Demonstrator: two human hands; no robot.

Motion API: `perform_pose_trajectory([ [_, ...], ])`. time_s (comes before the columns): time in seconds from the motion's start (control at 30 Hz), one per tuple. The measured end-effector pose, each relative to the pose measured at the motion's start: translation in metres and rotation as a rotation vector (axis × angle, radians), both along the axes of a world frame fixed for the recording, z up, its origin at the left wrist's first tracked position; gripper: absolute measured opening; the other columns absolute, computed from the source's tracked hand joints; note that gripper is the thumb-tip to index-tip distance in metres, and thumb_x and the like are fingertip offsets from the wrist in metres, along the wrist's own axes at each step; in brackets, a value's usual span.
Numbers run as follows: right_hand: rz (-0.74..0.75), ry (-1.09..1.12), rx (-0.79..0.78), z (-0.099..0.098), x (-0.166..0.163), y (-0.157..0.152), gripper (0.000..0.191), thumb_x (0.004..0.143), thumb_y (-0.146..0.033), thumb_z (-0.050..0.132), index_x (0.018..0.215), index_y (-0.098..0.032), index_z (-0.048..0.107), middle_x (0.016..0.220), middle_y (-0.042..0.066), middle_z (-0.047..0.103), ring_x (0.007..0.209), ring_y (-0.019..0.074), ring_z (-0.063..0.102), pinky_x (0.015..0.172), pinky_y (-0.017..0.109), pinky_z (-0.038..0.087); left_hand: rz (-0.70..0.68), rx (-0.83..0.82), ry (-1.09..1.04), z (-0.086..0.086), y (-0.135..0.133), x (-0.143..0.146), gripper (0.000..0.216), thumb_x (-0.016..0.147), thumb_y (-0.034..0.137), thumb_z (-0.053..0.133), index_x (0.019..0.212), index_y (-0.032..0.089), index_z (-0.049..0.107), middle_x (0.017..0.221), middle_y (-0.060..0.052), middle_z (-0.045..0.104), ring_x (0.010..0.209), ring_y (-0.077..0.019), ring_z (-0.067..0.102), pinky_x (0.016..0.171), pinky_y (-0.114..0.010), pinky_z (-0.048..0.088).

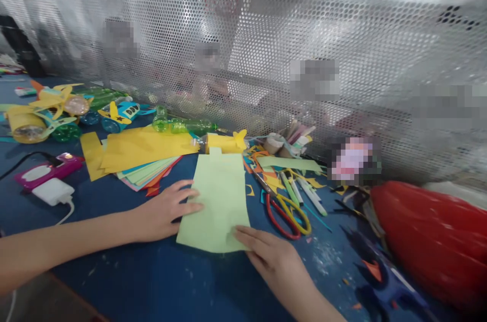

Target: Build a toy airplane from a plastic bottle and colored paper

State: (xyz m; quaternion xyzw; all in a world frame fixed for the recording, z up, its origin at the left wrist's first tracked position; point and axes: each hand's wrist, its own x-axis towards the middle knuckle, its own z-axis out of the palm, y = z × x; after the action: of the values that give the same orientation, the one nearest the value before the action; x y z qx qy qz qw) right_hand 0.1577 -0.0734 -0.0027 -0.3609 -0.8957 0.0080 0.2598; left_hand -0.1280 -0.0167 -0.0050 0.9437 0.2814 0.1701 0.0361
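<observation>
A pale green sheet of paper (218,185) lies on the blue table in front of me, with a small tab at its far edge and a slightly curled near edge. My left hand (165,210) rests at the sheet's left side, its fingers spread and two fingertips on the paper. Over the near right corner, my right hand (276,261) lies with its fingers stretched out on the paper; its thumb is hidden. Scissors (283,210) with one red and one yellow handle lie to the right of the sheet. Beyond it is a yellow-wrapped bottle (226,143).
Yellow paper (148,147) and fanned coloured sheets (150,172) lie on the left, near bottle planes (127,111) and a purple power strip (49,172). Markers (304,190), paper scraps, a red bag (429,236) and a blue tool (391,276) are on the right. A perforated metal screen (243,23) stands behind.
</observation>
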Motion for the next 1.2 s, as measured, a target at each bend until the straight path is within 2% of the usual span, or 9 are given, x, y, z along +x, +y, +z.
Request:
perform_pose_trajectory([
  [0.2, -0.039, 0.07, -0.219, -0.009, -0.003, 0.001, 0.035, 0.078, -0.005, 0.047, 0.098, -0.025, 0.068, 0.102, 0.004, 0.07, 0.087, 0.0154, 0.066, 0.076, 0.026, 0.055, -0.234, -0.043, 0.0, 0.01, -0.023, 0.001, 0.015, 0.086, 0.017, 0.049, 0.098, 0.016, 0.057, 0.092, -0.01, 0.061, 0.091, -0.0192, 0.054, 0.083, -0.032, 0.046],
  [0.33, -0.024, -0.01, -0.304, 0.001, 0.001, 0.004, 0.04, 0.072, -0.002, 0.053, 0.1, -0.025, 0.068, 0.105, 0.005, 0.067, 0.092, 0.0176, 0.063, 0.078, 0.029, 0.054, -0.242, -0.06, -0.001, 0.009, -0.024, 0.0, 0.015, 0.089, 0.021, 0.046, 0.088, 0.017, 0.06, 0.085, -0.007, 0.063, 0.085, -0.0165, 0.057, 0.077, -0.028, 0.047],
  [0.43, -0.026, 0.002, -0.347, 0.003, 0.003, 0.005, 0.028, 0.075, -0.011, 0.061, 0.098, -0.024, 0.069, 0.098, 0.006, 0.066, 0.089, 0.0179, 0.063, 0.075, 0.028, 0.054, -0.226, -0.095, -0.025, 0.005, -0.023, -0.003, 0.016, 0.089, 0.021, 0.046, 0.088, 0.017, 0.062, 0.085, -0.007, 0.064, 0.086, -0.0166, 0.057, 0.078, -0.028, 0.047],
  [0.53, -0.051, 0.065, -0.373, 0.001, 0.002, 0.005, 0.015, 0.082, -0.02, 0.058, 0.09, -0.023, 0.07, 0.086, 0.005, 0.066, 0.078, 0.0157, 0.063, 0.068, 0.026, 0.054, -0.172, -0.146, -0.104, 0.002, -0.023, -0.003, 0.015, 0.088, 0.022, 0.048, 0.09, 0.018, 0.062, 0.084, -0.006, 0.064, 0.086, -0.0163, 0.057, 0.078, -0.027, 0.046],
  [0.63, -0.122, 0.106, -0.384, -0.002, 0.0, 0.004, 0.016, 0.086, -0.023, 0.053, 0.082, -0.023, 0.068, 0.076, 0.003, 0.064, 0.07, 0.0148, 0.061, 0.063, 0.025, 0.052, -0.033, -0.245, -0.162, 0.0, -0.022, -0.002, 0.019, 0.087, 0.024, 0.05, 0.103, 0.018, 0.059, 0.085, -0.006, 0.063, 0.085, -0.0167, 0.056, 0.073, -0.026, 0.046],
  [0.73, -0.271, 0.109, -0.407, -0.007, -0.001, 0.003, 0.013, 0.084, -0.029, 0.054, 0.083, -0.023, 0.065, 0.067, 0.001, 0.06, 0.06, 0.0138, 0.059, 0.053, 0.022, 0.049, 0.094, -0.406, -0.182, 0.002, -0.019, -0.001, 0.024, 0.086, 0.024, 0.051, 0.108, 0.02, 0.057, 0.084, -0.004, 0.062, 0.083, -0.0159, 0.056, 0.071, -0.025, 0.046],
  [0.87, -0.441, 0.116, -0.483, -0.014, -0.003, 0.002, 0.01, 0.08, -0.032, 0.058, 0.083, -0.022, 0.055, 0.058, -0.004, 0.054, 0.047, 0.0114, 0.052, 0.043, 0.019, 0.044, 0.149, -0.582, -0.228, 0.005, -0.017, -0.001, 0.026, 0.081, 0.024, 0.056, 0.107, 0.02, 0.056, 0.084, -0.003, 0.061, 0.083, -0.0147, 0.056, 0.073, -0.024, 0.047],
  [1.07, -0.458, 0.081, -0.448, -0.017, -0.005, 0.001, 0.011, 0.082, -0.033, 0.054, 0.084, -0.023, 0.049, 0.057, -0.005, 0.053, 0.046, 0.0114, 0.052, 0.042, 0.02, 0.042, 0.252, -0.632, -0.253, 0.002, -0.017, 0.003, 0.023, 0.08, 0.025, 0.056, 0.104, 0.021, 0.057, 0.081, -0.002, 0.057, 0.074, -0.0133, 0.056, 0.064, -0.023, 0.047],
  [1.2, -0.416, 0.017, -0.351, -0.015, -0.007, 0.001, 0.012, 0.087, -0.034, 0.047, 0.085, -0.023, 0.051, 0.059, -0.003, 0.054, 0.048, 0.0122, 0.054, 0.041, 0.02, 0.041, 0.288, -0.558, -0.219, 0.001, -0.017, 0.007, 0.019, 0.082, 0.022, 0.053, 0.101, 0.02, 0.058, 0.075, 0.0, 0.057, 0.072, -0.0138, 0.056, 0.066, -0.025, 0.046],
])
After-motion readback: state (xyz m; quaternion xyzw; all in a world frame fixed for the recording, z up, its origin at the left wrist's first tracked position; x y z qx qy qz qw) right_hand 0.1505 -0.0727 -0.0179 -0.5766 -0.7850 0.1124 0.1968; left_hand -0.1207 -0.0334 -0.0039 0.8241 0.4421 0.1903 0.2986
